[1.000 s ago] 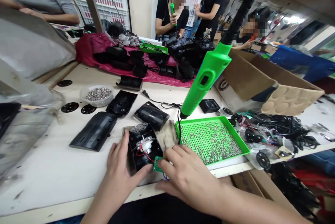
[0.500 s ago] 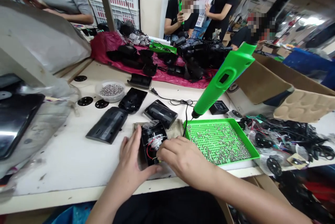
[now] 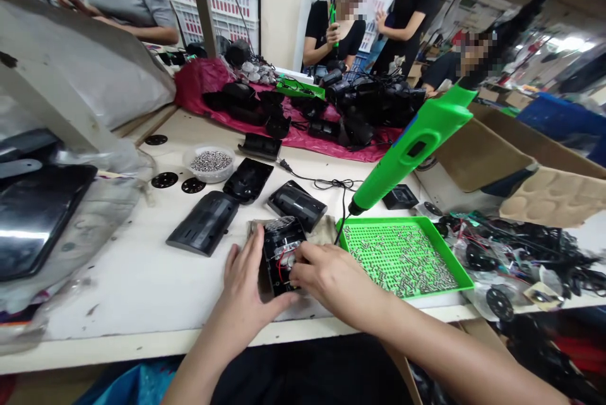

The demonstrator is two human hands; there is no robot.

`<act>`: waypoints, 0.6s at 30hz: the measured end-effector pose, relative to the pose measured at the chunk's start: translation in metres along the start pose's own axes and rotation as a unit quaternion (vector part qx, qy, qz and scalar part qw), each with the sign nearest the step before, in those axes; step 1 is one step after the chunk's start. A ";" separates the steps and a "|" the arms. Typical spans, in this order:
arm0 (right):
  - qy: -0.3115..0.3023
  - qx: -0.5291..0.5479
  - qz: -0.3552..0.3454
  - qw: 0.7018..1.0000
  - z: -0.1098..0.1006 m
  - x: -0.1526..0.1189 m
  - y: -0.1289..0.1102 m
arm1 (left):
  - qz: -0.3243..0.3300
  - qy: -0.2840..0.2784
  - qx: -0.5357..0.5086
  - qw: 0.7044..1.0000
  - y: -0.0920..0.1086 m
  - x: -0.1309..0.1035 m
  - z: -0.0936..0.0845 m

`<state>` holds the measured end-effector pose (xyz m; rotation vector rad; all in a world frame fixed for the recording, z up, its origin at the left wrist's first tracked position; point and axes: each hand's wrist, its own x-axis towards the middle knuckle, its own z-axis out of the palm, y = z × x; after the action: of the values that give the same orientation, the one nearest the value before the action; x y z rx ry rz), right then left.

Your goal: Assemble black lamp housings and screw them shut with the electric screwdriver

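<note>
A black housing with a motor-like part and red wires lies on a cloth near the table's front edge. My left hand holds its left side, with the thumb along the bottom edge and the fingers up the side. Over its right side my right hand has its fingers bent and pressed together at the inner parts; what they pinch is hidden. Just to the right, a green screwdriver hangs with its tip over a green tray of small screws.
Black shells and a bowl of small metal parts lie behind and left. Wires and parts cover the right side, below a cardboard box. Black parts lie on a pink sheet at the back; several people are beyond.
The view has shifted slightly, so the table and its objects appear a little further right. Both hands remain at the black housing, my right fingers still over its inner parts.
</note>
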<state>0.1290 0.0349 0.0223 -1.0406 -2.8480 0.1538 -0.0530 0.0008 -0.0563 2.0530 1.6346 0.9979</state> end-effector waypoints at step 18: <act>0.046 0.017 0.043 0.998 -0.015 -0.024 0.045 | 0.160 0.107 0.168 0.967 0.036 -0.013 -0.010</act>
<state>0.1776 0.0547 0.0293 -1.1338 -2.7108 0.1558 -0.0356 -0.0231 -0.0297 2.5780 1.7088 1.1437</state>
